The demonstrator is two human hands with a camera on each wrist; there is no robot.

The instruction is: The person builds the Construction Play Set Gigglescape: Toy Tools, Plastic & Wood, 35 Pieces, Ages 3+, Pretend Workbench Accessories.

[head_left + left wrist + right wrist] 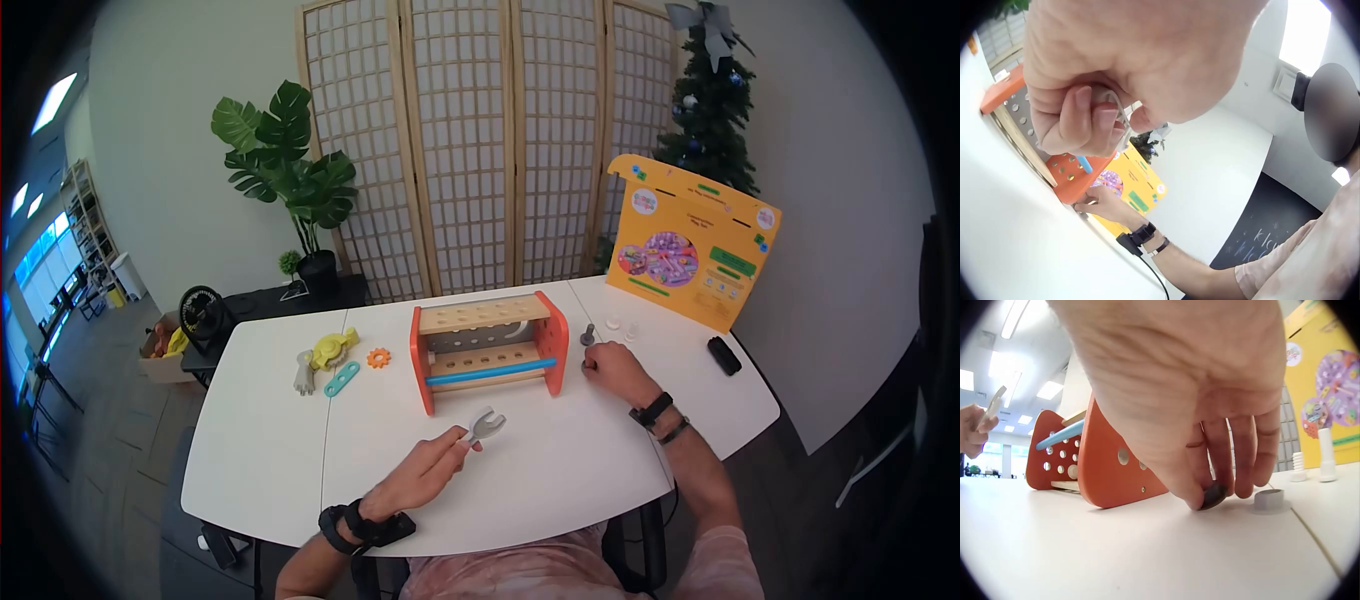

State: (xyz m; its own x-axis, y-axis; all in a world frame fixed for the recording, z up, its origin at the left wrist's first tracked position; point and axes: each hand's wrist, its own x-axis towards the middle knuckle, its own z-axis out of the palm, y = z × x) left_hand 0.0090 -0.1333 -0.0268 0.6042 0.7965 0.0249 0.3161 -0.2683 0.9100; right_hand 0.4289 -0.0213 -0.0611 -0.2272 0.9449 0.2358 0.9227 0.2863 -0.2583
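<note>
Left hand: person's left hand (425, 474), fingers curled round the handle of a light grey, fork-ended toy spanner (483, 430); raised over the white tabletop (260, 450), on the near side of the toy workbench of natural wood with red-orange end panels (480, 350)
Right hand: person's right hand (615, 372), thumb and fingertip pinching a small dark grey rounded piece (1214, 496); remaining fingers reach downward, loosely extended
Dark grey piece: low by the tabletop, just right of the workbench; contact with the surface cannot be told
Neighbour: light grey flanged round piece (1269, 501), beside the right fingertips, apart from the pinch
Pick-up, advised: grip squarely across opposite edges; lift straight up before turning; trailing fingers best tucked clear of the flanged piece; spanner best held well off the workbench meanwhile
Spanner, bearing: fork away from the person and rightward, tilted upward; long axis along the handle
Dark grey piece, bearing: visible edge slants; long axis uncertain, fingers cover the rest
Workbench, bearing: long axis roughly left to right
</note>
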